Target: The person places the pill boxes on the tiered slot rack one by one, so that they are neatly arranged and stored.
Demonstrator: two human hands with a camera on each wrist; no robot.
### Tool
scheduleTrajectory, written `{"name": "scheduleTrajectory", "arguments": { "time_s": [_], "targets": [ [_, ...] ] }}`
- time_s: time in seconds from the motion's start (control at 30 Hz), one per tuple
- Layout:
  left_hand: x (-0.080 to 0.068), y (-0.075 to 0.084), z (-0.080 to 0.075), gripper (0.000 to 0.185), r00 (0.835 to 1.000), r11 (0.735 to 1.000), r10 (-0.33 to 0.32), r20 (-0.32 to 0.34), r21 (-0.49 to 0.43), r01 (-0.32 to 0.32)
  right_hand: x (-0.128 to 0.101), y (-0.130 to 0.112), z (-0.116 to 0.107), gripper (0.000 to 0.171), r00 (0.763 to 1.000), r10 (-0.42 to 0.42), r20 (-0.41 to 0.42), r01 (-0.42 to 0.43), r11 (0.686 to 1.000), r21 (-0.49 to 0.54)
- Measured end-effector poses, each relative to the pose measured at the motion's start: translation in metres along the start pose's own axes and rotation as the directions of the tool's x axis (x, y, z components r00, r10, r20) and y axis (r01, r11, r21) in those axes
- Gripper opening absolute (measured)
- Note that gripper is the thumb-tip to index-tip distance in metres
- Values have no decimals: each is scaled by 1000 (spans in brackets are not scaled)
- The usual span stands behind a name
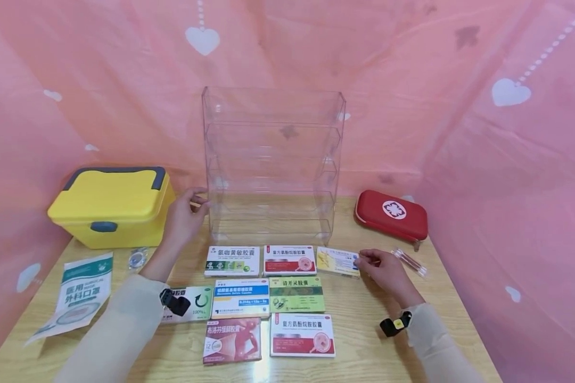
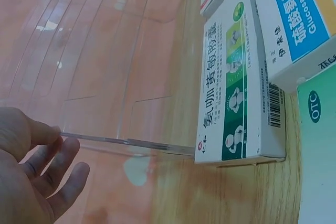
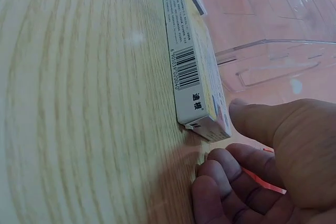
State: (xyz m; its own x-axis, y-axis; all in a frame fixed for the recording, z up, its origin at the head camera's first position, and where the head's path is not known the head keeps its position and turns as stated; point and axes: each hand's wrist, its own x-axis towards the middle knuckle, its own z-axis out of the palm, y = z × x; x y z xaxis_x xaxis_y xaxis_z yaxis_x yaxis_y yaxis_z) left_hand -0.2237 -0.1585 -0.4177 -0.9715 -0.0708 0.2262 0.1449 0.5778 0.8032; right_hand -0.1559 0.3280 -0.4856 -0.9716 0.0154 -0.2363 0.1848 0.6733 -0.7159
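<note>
A clear tiered plastic rack [image 1: 274, 226] stands upright at the back of the table. My left hand [image 1: 188, 210] is at its left side, thumb and a finger pinching the side panel's edge in the left wrist view. Right of the front row, my right hand [image 1: 382, 268] has its thumb tip at the end of a yellow-and-white medicine box [image 1: 337, 261]; its other fingers curl loosely beside that end, near the tabletop. Beside that box lie a red-and-white medicine box [image 1: 289, 260] and a white-and-green medicine box [image 2: 228, 87], both flat in front of the rack.
More medicine boxes lie nearer, including a blue-and-white box [image 1: 241, 299], a green box [image 1: 297, 294] and a pink box [image 1: 232, 340]. At left are a yellow case [image 1: 110, 199] and a mask packet [image 1: 83, 292]. A red first-aid pouch [image 1: 391, 215] and swab tubes [image 1: 409, 262] lie right.
</note>
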Motion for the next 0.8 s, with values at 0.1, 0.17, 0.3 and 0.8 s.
{"name": "scheduleTrajectory", "arguments": {
  "time_s": [0.1, 0.17, 0.3, 0.8],
  "targets": [
    [1, -1, 1, 33, 1000, 1000, -7, 2, 7, 7, 0, 0, 0, 51, 1000, -23, 10, 23, 999, -27],
    [2, -1, 1, 33, 1000, 1000, -10, 4, 9, 10, 1, -1, 1, 48, 999, -40, 8, 40, 998, -39],
    [3, -2, 2, 32, 1000, 1000, -9, 6, 6, 9, 1, -2, 3, 45, 999, -44, -5, 44, 998, -34],
    [1, -4, 1, 32, 1000, 1000, -14, 13, 8, 14, -10, 3, 5, 45, 989, -76, -129, 86, 994, 66]
  ]
}}
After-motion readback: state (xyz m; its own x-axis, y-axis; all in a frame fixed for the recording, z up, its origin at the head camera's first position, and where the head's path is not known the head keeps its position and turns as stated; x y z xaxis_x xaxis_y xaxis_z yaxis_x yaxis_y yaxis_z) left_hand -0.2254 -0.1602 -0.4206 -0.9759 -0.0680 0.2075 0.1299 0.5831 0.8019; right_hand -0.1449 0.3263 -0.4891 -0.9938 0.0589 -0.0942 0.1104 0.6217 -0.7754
